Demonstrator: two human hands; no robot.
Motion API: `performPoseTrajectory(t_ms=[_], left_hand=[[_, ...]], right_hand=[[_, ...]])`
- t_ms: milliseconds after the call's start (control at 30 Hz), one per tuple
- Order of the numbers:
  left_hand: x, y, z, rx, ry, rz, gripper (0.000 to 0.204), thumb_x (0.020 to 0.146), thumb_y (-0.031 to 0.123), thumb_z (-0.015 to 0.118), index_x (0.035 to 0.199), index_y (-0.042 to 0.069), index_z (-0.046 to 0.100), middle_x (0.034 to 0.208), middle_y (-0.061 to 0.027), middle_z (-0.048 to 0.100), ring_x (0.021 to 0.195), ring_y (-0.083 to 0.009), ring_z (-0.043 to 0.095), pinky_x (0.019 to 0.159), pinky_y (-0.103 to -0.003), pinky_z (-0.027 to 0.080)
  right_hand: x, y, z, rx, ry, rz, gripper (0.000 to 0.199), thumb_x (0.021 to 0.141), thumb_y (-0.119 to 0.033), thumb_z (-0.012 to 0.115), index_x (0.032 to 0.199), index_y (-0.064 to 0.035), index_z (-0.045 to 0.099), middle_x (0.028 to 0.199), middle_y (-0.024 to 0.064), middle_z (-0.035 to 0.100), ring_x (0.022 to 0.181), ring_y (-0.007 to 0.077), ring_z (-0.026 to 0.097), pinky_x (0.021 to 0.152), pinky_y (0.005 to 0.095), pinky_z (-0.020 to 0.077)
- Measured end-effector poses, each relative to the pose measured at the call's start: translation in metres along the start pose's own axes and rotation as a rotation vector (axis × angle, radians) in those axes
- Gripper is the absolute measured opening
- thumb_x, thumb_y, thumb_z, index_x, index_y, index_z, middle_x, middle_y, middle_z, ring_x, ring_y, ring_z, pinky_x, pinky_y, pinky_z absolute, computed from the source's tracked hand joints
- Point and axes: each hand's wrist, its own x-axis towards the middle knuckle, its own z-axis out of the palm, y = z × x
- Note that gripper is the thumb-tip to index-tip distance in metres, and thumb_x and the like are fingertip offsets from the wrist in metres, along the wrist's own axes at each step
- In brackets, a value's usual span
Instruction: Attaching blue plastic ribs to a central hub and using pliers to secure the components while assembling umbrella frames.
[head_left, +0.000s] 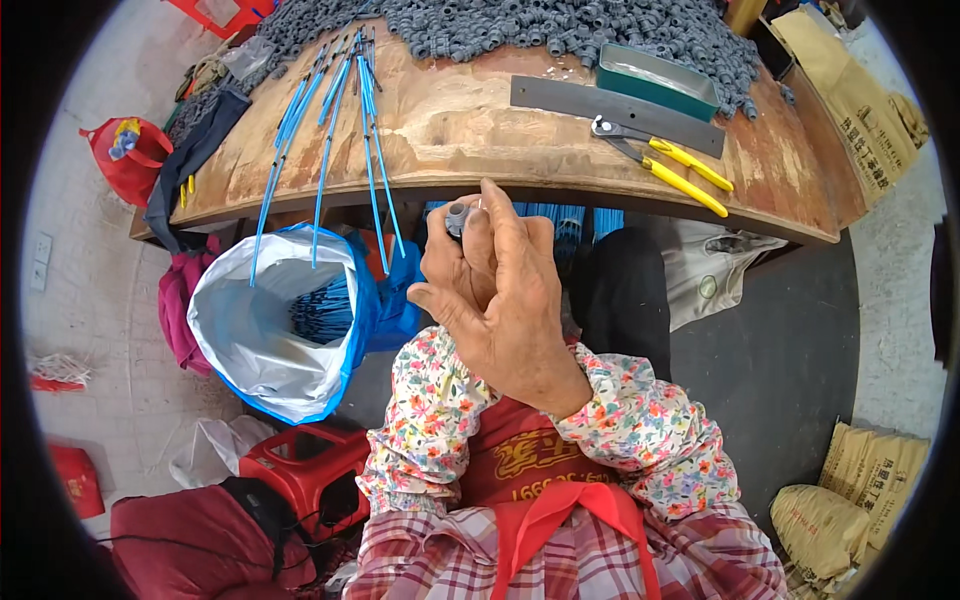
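Just off the near edge of the wooden table, my left hand (445, 258) is closed around a small dark grey plastic fitting (457, 220), whose round end pokes out between the fingers. My right hand (515, 300) lies across it, hiding much of the left palm. Its fingers are stretched out and its thumb sticks out to the left. A tiny white speck shows by the fingertips, too small to name. Pliers with yellow handles (690, 178) lie to the right on the table, below a flat dark metal bar (618, 112).
Grey fittings (560, 28) are heaped along the far side of the table (450, 130). Beside them stands a teal tray (660, 85) with white bits. Blue strips (322, 170) hang over the left edge above an open white-lined sack (235, 310). A red stool (310, 465) is lower left.
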Motion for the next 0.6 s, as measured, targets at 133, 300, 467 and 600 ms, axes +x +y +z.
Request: performPoseTrajectory(t_ms=[133, 300, 467, 600], left_hand=[[0.025, -0.017, -0.030, -0.049, -0.223, -0.101, 0.024, 0.092, 0.024, 0.053, 0.090, 0.000, 0.054, 0.071, -0.0060, 0.057, 0.059, -0.0106, 0.051, 0.054, -0.024, 0.043], [0.035, 0.005, -0.043, 0.095, -0.278, -0.019, 0.032, 0.094, 0.031, 0.045, 0.087, 0.001, 0.051, 0.071, -0.0083, 0.056, 0.058, -0.0132, 0.051, 0.053, -0.026, 0.043], [0.039, 0.003, -0.050, -0.108, -0.330, -0.147, 0.036, 0.095, 0.035, 0.040, 0.086, 0.001, 0.048, 0.068, -0.0096, 0.052, 0.058, -0.0176, 0.051, 0.056, -0.030, 0.044], [0.040, 0.002, -0.051, -0.193, -0.423, -0.155, 0.036, 0.094, 0.035, 0.042, 0.086, 0.001, 0.046, 0.071, -0.0106, 0.050, 0.062, -0.0200, 0.051, 0.059, -0.033, 0.045]], right_hand=[[0.008, 0.001, -0.009, -0.007, -0.008, -0.004, 0.066, 0.070, -0.014, 0.075, 0.123, 0.0090, 0.044, 0.097, 0.0164, 0.058, 0.082, 0.0307, 0.052, 0.073, 0.0393, 0.0435], [0.001, 0.021, -0.040, -0.045, -0.170, 0.012, 0.052, 0.073, -0.007, 0.071, 0.121, 0.0013, 0.051, 0.088, 0.0137, 0.058, 0.077, 0.0237, 0.058, 0.066, 0.0326, 0.0478], [-0.028, 0.048, -0.019, -0.127, -0.294, -0.148, 0.050, 0.073, 0.006, 0.064, 0.121, 0.0007, 0.054, 0.084, 0.0131, 0.057, 0.071, 0.0254, 0.058, 0.061, 0.0319, 0.0486], [-0.035, 0.065, -0.008, -0.151, -0.216, -0.243, 0.049, 0.070, 0.009, 0.061, 0.119, 0.0014, 0.056, 0.082, 0.0131, 0.055, 0.068, 0.0257, 0.057, 0.058, 0.0319, 0.0487]])
